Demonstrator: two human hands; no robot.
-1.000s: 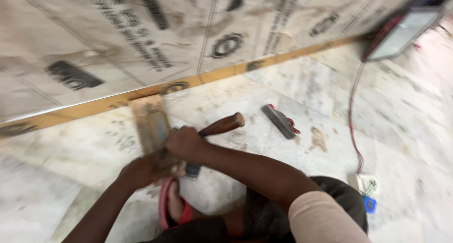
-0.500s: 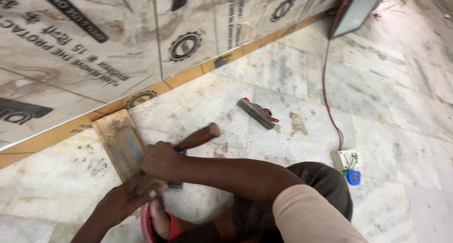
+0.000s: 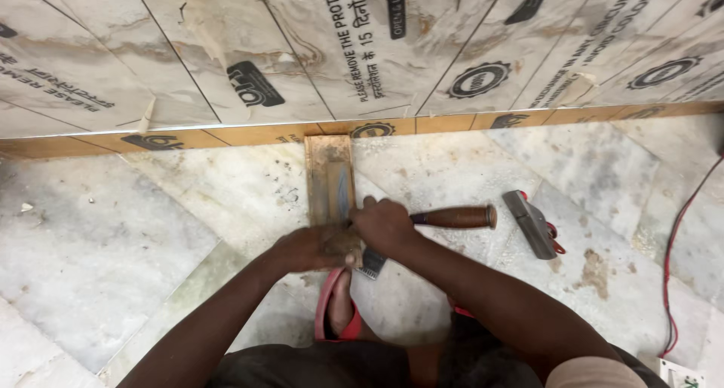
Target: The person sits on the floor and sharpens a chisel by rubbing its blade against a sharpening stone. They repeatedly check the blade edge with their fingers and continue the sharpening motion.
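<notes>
My right hand (image 3: 385, 226) is wrapped around a chisel (image 3: 452, 217) with a dark wooden handle that sticks out to the right; its blade end is hidden under my fist. My left hand (image 3: 313, 248) presses down on the near end of the sharpening stone (image 3: 329, 178), which lies on the floor against the wall's yellow strip (image 3: 226, 135). The chisel should feel stiff and fairly light, best gripped low by the blade. A hammer (image 3: 532, 223) lies right of the stone.
</notes>
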